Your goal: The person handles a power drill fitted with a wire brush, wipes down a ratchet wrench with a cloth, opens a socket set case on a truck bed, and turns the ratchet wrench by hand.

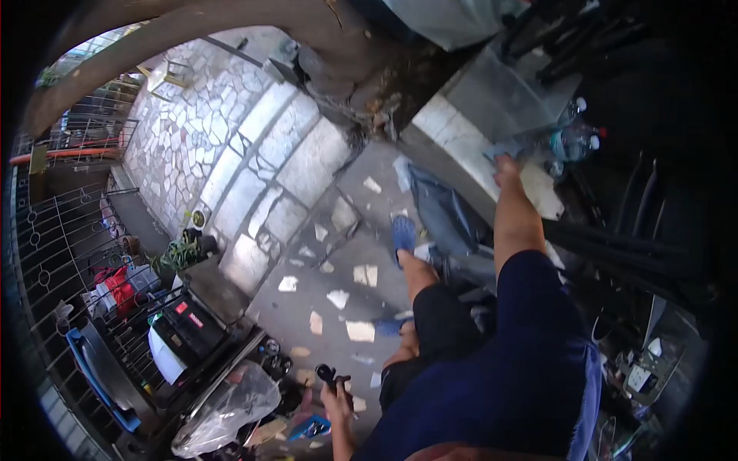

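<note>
My right hand [505, 170] reaches forward with its fingers closed on a light blue-grey cloth [501, 149], which lies against the pale stone ledge [461, 131]. Just beyond it, clear plastic bottles [570, 144] stand on the ledge's dark side. Low in the view, my left hand [336, 401] is wrapped round a small black object with a rounded end [326, 374]; its exact kind is not clear. This hand is held over the paved floor, apart from the ledge.
Dark plastic sheeting [442, 207] lies by the ledge, near my blue shoes [403, 234]. A tree trunk [338, 46] rises ahead. Stone steps [269, 165] lead to paving with a small stool [164, 79]. At left are a metal fence [54, 261], a black box [191, 329] and a clear plastic bag [234, 407].
</note>
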Available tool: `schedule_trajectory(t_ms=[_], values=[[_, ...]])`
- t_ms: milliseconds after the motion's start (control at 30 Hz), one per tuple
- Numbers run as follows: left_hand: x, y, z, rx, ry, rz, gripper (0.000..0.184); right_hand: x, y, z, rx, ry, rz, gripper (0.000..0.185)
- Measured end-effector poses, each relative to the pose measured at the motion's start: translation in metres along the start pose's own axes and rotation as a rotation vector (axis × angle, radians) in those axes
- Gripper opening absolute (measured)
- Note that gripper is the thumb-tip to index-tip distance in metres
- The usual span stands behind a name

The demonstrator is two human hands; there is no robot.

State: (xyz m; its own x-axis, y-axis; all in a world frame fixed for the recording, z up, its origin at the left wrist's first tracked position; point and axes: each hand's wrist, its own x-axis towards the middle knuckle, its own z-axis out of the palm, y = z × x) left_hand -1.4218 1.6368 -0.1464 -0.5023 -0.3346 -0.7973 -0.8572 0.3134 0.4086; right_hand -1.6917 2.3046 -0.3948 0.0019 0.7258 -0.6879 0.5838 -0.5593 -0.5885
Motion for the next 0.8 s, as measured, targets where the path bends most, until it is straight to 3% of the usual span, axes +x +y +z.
schedule_trajectory(t_ms=[33,100,133,200,233,267,300,400,433,500,533,567,600,667,700,733,800], values=[[-0.015,0.021,0.005,-0.135,0.009,-0.054,0.033,0.008,0.016,-0.004,-0.012,0.009,0.027,0.057],[-0.015,0.018,0.003,-0.139,-0.027,-0.028,0.033,0.020,0.029,-0.007,0.081,-0.068,-0.371,0.054],[-0.014,0.019,0.002,-0.143,-0.044,-0.009,0.030,0.010,0.039,-0.013,0.068,-0.077,-0.359,0.054],[-0.007,0.035,0.009,0.050,-0.040,0.175,0.023,-0.066,0.038,-0.016,0.230,-0.492,-0.271,0.051],[-0.035,0.104,0.021,0.024,-0.037,0.111,0.022,-0.136,0.029,-0.024,0.168,-0.679,-0.223,0.049],[-0.033,0.109,0.023,0.099,-0.025,0.107,0.024,-0.216,0.016,-0.038,0.091,-0.876,-0.163,0.047],[-0.026,0.099,0.026,0.084,-0.007,0.279,0.023,-0.277,0.013,-0.048,0.057,-1.093,-0.085,0.047],[-0.057,0.142,0.030,-0.123,-0.072,0.347,0.017,-0.418,0.023,-0.068,-0.109,-1.745,0.143,0.045],[-0.065,0.143,0.029,-0.118,-0.059,0.358,0.016,-0.457,0.039,-0.069,-0.203,-1.809,-0.027,0.042],[-0.065,0.116,0.033,-0.090,0.029,0.656,0.020,-0.525,0.087,-0.078,-0.311,-1.853,-0.335,0.037],[-0.106,0.136,0.021,-0.161,0.088,0.711,0.023,-0.551,0.116,-0.083,-0.342,-1.849,-0.458,0.035],[-0.118,0.126,0.010,-0.230,0.114,0.780,0.025,-0.580,0.130,-0.090,-0.287,-1.768,-0.737,0.038],[-0.128,0.115,0.000,-0.301,0.146,0.844,0.028,-0.608,0.134,-0.098,-0.308,-1.816,-0.766,0.038],[-0.161,0.085,-0.036,-0.314,0.203,0.785,0.029,-0.667,0.143,-0.125,-0.234,-1.805,-0.660,0.041],[-0.178,0.064,-0.049,-0.291,0.200,0.709,0.029,-0.669,0.166,-0.120,-0.344,-1.934,-0.847,0.042],[-0.192,0.039,-0.058,-0.337,0.255,0.685,0.029,-0.682,0.175,-0.129,-0.390,-1.998,-0.846,0.042],[-0.216,-0.007,-0.073,-0.285,0.274,0.723,0.030,-0.720,0.184,-0.149,-0.632,-2.210,-1.351,0.041]])
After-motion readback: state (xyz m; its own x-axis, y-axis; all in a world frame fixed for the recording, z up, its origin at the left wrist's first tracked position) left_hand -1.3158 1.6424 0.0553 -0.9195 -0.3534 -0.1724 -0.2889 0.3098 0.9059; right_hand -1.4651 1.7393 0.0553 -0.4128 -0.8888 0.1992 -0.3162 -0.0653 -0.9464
